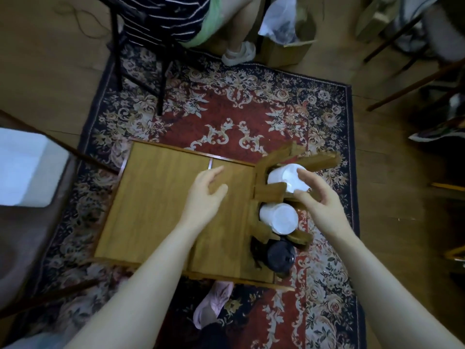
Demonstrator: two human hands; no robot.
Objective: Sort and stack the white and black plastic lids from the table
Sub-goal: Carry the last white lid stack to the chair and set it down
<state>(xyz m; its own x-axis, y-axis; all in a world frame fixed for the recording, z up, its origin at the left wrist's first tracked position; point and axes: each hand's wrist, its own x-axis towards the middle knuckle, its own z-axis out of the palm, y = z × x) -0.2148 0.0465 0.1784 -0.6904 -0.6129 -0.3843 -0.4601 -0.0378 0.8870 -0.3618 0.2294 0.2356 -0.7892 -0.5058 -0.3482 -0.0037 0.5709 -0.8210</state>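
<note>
Both hands (205, 195) (318, 200) relaxed, hovering above table (151, 210)

The table (156, 210) surface left of the wooden rack (271, 195) is open for passage. Rack dividers enclose three lid stacks (279, 219) along the right edge.

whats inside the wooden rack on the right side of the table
Inside the slotted wooden rack: two stacks of white plastic lids and one stack of black plastic lids. The dividers hide the stacks' lower parts, so their counts cannot be told.
</note>
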